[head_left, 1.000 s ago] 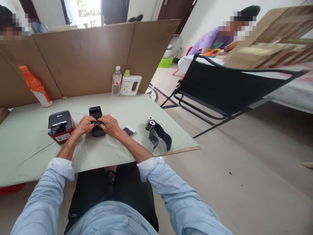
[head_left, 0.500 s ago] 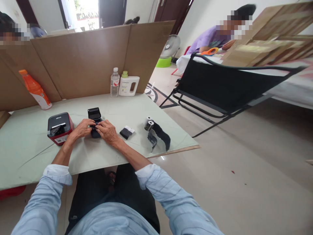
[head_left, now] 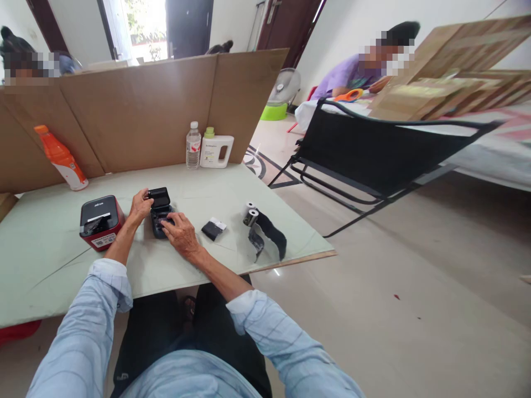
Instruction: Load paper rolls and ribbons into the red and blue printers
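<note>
A small black box-shaped device [head_left: 159, 228] stands on the table with its hinged lid [head_left: 159, 196] raised; dark inner parts show, too small to name. My left hand [head_left: 140, 209] is closed on the lid's left edge, thumb and fingers together. On the other side, my right hand [head_left: 182, 235] has its bent fingertips at the device's open interior and right edge; whether they pinch a small part cannot be made out. To the left of my left forearm sits a red and black machine [head_left: 100, 221]. A small black-and-white packet [head_left: 213, 228] lies right of my right hand.
Small rolls [head_left: 251, 215] with a loose black strip [head_left: 271, 232] lie near the table's right edge. Bottles, including a clear one [head_left: 193, 146] and a white jug [head_left: 216, 150], stand by the cardboard screen [head_left: 145, 105]. A folding chair [head_left: 373, 155] and another person [head_left: 344, 74] are beyond.
My left hand has moved from the device's interior up to its raised lid. My right hand has shifted slightly down and right, uncovering more of the inside. The view has tilted slightly.
</note>
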`<state>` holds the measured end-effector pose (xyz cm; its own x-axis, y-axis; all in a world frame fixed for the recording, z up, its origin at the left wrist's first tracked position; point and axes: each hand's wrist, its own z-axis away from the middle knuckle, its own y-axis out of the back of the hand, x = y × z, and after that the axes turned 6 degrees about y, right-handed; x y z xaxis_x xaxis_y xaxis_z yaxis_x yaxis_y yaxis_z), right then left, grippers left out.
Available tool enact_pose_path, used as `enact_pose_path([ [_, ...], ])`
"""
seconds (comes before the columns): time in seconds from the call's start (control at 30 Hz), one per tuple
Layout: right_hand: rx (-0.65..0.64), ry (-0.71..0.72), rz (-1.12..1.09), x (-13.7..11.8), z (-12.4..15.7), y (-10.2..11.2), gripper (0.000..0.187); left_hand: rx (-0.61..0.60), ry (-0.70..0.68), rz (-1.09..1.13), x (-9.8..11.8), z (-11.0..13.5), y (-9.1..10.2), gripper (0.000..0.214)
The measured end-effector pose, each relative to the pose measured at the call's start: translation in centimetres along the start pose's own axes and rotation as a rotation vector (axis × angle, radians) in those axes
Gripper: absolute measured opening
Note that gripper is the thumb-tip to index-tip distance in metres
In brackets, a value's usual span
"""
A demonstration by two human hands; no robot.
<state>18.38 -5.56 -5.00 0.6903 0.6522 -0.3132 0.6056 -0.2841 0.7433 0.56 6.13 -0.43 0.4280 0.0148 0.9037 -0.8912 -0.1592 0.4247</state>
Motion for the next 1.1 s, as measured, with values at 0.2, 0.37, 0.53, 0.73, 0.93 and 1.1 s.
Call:
enact_pose_path([
  [0.2,0.005,0.019,-0.006,0.0,0.4,-0.1,0.032,-0.07,-0.252,-0.092,-0.8,2.7,1.6,0.051],
  [0.37,0.03,0.039,0.001,-0.1,0.9,-0.1,0.031,-0.188,-0.366,-0.235,-1.4,5.8,2.9,0.042],
  [0.53,0.03,0.036,-0.051,0.5,1.2,0.0,0.042,-0.262,-0.316,-0.276,-2.4,7.5,3.7,0.046],
  [0.73,-0.06,-0.083,-0.168,2.6,0.9,0.2,0.099,-0.386,-0.33,-0.34,-3.5,8.8,4.8,0.08],
  [0.93,-0.108,-0.095,-0.2,3.0,1.1,-0.6,0.102,-0.277,-0.379,-0.48,-3.8,10.0,3.7,0.096],
  [1.1,-0.125,-0.15,-0.175,2.9,1.3,-1.0,0.102,-0.247,-0.384,-0.507,-3.7,10.3,3.2,0.09],
])
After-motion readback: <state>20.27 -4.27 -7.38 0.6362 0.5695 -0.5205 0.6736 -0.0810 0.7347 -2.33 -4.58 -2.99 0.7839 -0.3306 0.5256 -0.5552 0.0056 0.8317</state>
